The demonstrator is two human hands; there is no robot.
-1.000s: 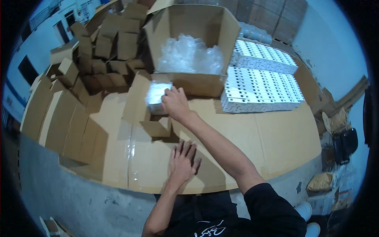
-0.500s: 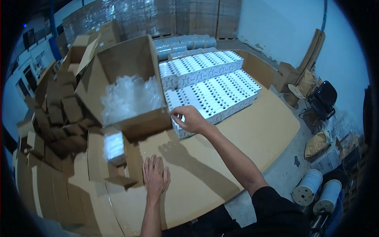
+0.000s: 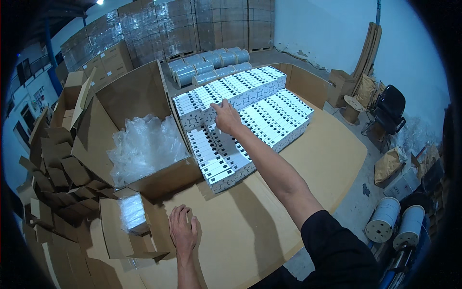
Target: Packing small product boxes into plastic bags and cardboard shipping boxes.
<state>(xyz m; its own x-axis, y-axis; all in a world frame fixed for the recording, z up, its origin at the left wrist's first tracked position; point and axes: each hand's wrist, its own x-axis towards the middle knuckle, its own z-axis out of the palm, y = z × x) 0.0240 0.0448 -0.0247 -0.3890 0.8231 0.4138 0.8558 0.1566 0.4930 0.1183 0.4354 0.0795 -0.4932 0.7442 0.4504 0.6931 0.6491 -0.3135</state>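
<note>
I see the white boxes (image 3: 281, 115) at upper centre; my right hand (image 3: 227, 118) has moved to them from the small carton (image 3: 113, 231), lower left, leaving only my flat, empty left hand (image 3: 183, 231) beside it. Hands apart; right's grip, I can't tell.

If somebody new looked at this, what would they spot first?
Probably the rows of white boxes in the middle of the table, with the right hand over them. Just left of them, the big carton full of crinkly clear plastic stands out too. Nearer the person, a shiny wrapped pack sits in a small carton, left of the left hand.
</note>
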